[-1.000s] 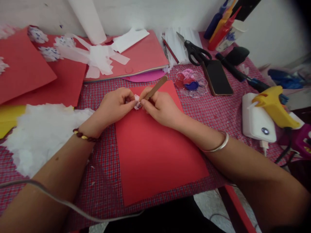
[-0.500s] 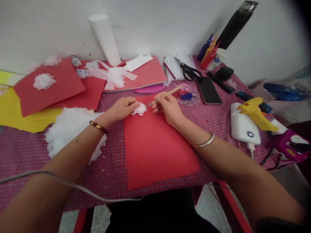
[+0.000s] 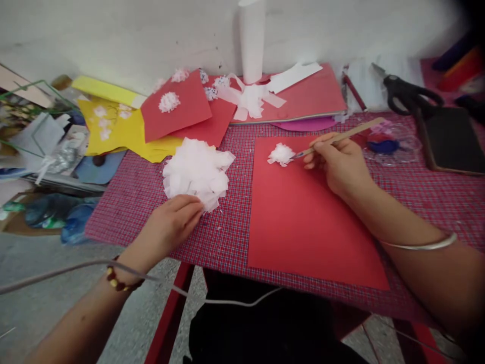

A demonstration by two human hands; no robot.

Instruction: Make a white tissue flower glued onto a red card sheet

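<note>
My right hand [image 3: 343,164] is closed round a paintbrush [image 3: 356,129] with a flat wooden handle. Its dark tip meets the side of a small white paper flower [image 3: 281,154], a ruffled tuft near the top of a red sheet [image 3: 303,217]. My left hand [image 3: 172,222] is at the lower edge of a heap of thin white paper pieces [image 3: 197,169], fingers closed together against it; the fingertips are partly hidden.
Behind are red cards [image 3: 189,114] with white tufts, yellow paper [image 3: 117,126] and a white roll [image 3: 252,45]. To the right lie scissors [image 3: 405,93], a phone [image 3: 450,139] and a clear dish with blue paint [image 3: 383,145]. A cable [image 3: 227,302] hangs across the front.
My left hand has left the small flower and moved left to the paper heap. My right hand still holds the paintbrush against the flower. The view has turned left.
</note>
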